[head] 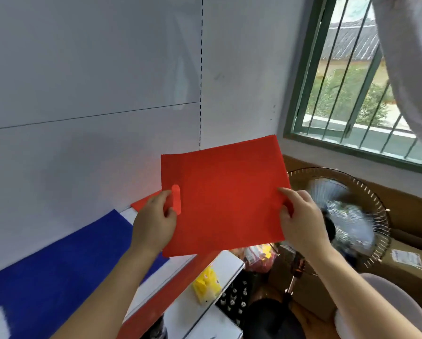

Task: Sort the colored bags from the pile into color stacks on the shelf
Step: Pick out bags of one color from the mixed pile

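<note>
— While both hands are up in front of the white wall [92,69], what are they holding?

— One red bag [224,194], flat and spread between them, tilted a little, above the shelf [156,285]. The left hand [153,223] pinches its left edge near the handle cutout [176,199], thumb on the near face and fingers [167,211] curled behind. The right hand [300,221] pinches the right edge the same way, thumb on top.

— Where are the other bags?

— A blue stack [51,272] lies on the shelf at the left, against the wall. Beyond it, a red stack [144,200] shows just a corner behind the left hand; the held bag hangs over and in front of it, and I cannot tell whether they touch.

— Anything else around?

— A fan [347,216] stands at the right, under the barred window [352,94], partly hidden by the right hand. Cardboard boxes [405,260] sit beside it. Below the shelf edge there is a yellow packet [206,285] on a white surface, and dark bottles [237,297] next to it.
</note>
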A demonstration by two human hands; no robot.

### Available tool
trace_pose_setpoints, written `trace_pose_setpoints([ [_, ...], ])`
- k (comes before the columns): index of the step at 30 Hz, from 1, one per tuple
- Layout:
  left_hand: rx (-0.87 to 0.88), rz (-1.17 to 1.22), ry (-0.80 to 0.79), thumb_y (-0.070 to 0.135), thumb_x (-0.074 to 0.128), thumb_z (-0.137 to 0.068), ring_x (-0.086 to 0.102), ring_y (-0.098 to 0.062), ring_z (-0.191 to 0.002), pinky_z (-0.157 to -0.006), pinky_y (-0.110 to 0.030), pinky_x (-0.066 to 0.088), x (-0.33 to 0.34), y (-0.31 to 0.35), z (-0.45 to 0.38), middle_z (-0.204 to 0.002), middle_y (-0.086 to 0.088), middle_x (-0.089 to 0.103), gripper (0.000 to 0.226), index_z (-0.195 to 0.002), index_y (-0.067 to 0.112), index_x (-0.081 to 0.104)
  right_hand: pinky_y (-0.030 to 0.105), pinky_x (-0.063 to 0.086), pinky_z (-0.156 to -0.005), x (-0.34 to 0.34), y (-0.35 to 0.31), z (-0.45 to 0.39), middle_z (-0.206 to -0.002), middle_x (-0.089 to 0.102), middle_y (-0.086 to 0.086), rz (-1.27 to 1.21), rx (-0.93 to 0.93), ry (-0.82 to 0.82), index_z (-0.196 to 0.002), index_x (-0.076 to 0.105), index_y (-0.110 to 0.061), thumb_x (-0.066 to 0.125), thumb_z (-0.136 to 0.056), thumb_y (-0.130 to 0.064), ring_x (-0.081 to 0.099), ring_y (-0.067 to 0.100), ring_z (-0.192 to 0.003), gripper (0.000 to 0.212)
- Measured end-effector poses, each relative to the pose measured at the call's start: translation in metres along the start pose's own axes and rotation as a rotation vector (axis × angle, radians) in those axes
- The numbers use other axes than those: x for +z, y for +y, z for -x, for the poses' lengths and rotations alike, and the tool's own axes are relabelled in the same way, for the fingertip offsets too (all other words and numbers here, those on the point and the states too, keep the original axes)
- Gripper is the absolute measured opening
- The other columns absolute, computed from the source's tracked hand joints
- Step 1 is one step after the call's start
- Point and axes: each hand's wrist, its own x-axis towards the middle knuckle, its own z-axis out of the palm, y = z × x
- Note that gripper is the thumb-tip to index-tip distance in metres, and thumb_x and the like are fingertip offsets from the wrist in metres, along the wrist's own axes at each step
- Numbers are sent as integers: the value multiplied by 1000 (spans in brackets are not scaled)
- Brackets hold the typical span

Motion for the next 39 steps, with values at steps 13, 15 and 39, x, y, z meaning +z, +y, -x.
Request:
trace_pose_setpoints([
  [13,-425,-331,95,29,53,-105,64,-17,-114,-89,-34,55,36,-41,-11,-144,-1,60,48,-153,25,50,44,59,-92,149,25,-137,-129,60,-1,-113,-311,-397,-149,58,-18,51,-103,-11,66,23,-104,47],
  [15,-465,-404,109,28,52,-105,64,-19,-114,-88,-36,56,44,-36,-13,-143,-2,60,48,-154,24,50,44,60,-91,164,28,-152,-129,61,-1,-134,-335,-435,-149,58,-18,51,-103,-12,66,23,-103,47],
  [39,-696,-942,-10,44,36,-108,53,-20,-110,-91,-36,50,92,-33,-16,-122,4,64,41,-128,23,64,44,36,-120,242,47,-173,-161,41,5,193,-495,-745,-144,56,-23,43,-100,-68,32,28,-151,65],
])
